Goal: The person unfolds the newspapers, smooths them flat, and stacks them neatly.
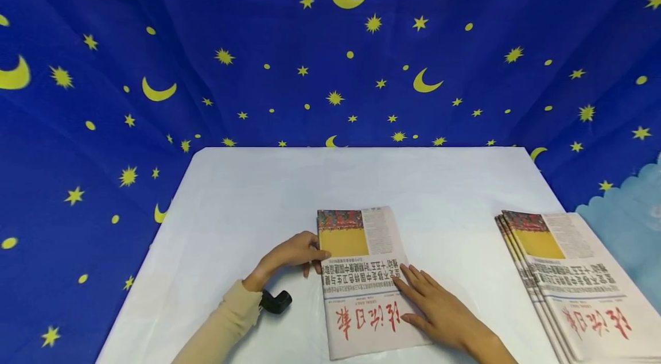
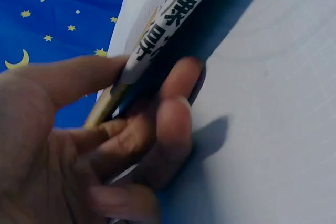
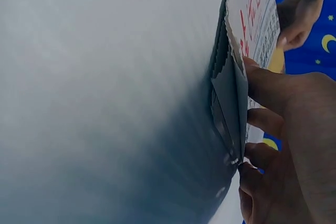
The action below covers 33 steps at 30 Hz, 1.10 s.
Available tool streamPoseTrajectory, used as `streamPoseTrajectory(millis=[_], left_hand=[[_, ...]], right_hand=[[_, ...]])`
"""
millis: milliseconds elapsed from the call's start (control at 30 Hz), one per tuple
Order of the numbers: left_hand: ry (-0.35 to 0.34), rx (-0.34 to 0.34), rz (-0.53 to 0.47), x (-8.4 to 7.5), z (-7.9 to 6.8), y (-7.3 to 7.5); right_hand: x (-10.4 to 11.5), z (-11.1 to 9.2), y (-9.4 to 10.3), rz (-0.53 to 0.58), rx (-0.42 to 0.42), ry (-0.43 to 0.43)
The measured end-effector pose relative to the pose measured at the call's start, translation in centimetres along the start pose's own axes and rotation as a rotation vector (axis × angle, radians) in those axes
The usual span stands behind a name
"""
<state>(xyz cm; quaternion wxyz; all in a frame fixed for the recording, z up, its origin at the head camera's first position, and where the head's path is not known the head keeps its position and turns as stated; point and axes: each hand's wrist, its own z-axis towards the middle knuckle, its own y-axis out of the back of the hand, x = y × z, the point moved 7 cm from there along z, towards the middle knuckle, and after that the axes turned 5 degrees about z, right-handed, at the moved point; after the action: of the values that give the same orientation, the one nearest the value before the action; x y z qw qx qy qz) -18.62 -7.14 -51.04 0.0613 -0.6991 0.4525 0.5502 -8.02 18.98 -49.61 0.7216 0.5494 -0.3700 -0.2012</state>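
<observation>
White tabletop (image 1: pixel 248 180), head view: a folded Legal Daily newspaper (image 1: pixel 358 272) is laid between the hands; its left edge is pinched by the left hand (image 1: pixel 291 250), its right side touched by the right hand (image 1: pixel 439 308), fingers extended, unclamped.
Newspaper stack (image 1: pixel 583 278): several folded copies are piled at right; folding seems done, the handled copy not yet added.
Left edge, left wrist view: held between thumb and fingers.
Layered pages (image 3: pixel 229 103), right wrist view: slightly gaping; flattening may be left.
</observation>
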Motion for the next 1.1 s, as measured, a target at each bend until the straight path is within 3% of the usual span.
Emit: streamPoseTrajectory(millis=[233, 500, 600, 767, 1100], left_hand=[[0.060, -0.250, 0.193, -0.5, 0.6, 2.0], [0.108, -0.428, 0.441, -0.9, 2.0, 4.3], [0.057, -0.448, 0.473, -1.3, 2.6, 4.7], [-0.051, -0.440, 0.438, -1.6, 3.5, 4.6], [-0.161, -0.465, 0.360, -1.6, 3.7, 4.7]], right_hand=[[0.4, -0.5, -0.2, -0.029, -0.012, -0.030], [1.6, -0.5, -0.6, -0.077, -0.022, -0.022], [1.8, -0.5, -0.5, -0.085, -0.017, -0.032], [1.5, -0.4, -0.1, -0.048, 0.002, -0.069], [1.6, -0.2, -0.1, -0.065, -0.015, -0.052]])
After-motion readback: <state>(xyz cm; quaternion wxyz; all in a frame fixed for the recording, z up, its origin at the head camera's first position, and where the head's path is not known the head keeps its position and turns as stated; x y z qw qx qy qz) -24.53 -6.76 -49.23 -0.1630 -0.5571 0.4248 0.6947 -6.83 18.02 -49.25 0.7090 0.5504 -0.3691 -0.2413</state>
